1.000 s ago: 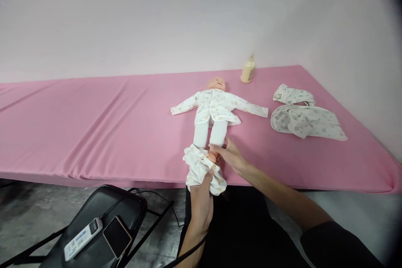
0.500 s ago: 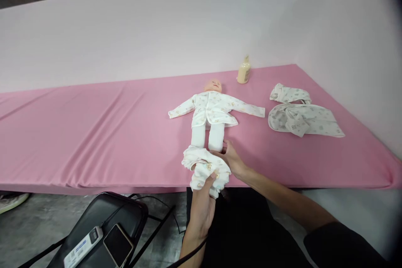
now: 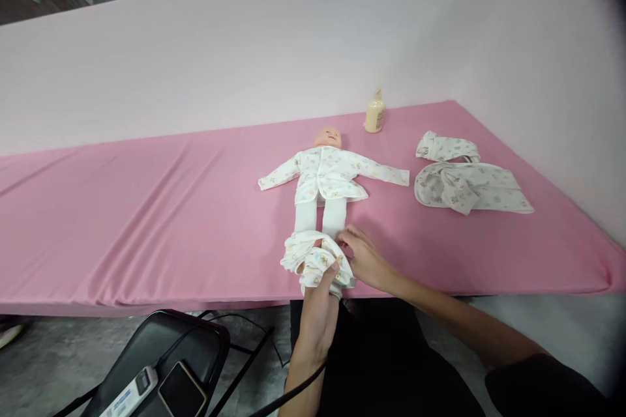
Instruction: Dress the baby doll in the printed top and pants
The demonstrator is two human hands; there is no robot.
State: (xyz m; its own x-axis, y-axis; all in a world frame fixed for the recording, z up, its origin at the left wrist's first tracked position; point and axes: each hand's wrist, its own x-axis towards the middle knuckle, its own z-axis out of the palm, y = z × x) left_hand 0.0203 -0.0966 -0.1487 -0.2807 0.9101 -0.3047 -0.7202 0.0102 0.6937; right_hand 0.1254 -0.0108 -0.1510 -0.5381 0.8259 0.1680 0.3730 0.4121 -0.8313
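A baby doll [image 3: 328, 137] lies on its back in a white patterned jacket [image 3: 320, 172], arms spread. Its white legs [image 3: 306, 215] point toward me. Bunched white patterned pants [image 3: 317, 254] surround the lower ends of the legs, and the feet are mostly hidden in the cloth. My left hand [image 3: 320, 303] grips the gathered cloth from the near side, thumb on top. At the right edge of the pants, my right hand [image 3: 364, 257] pinches the waistband beside the doll's leg.
A cream pump bottle [image 3: 375, 114] stands near the wall. Folded patterned cloths [image 3: 472, 187] lie to the right on the pink sheet [image 3: 195, 228]. Below the table edge, a black chair [image 3: 193, 332] carries a phone [image 3: 182, 391] and a white device [image 3: 132, 394]. A cable runs past my left forearm.
The pants have come a little further up around the doll's legs. My right hand has closed from a looser reach beside the leg onto the pants' edge. The view has shifted slightly.
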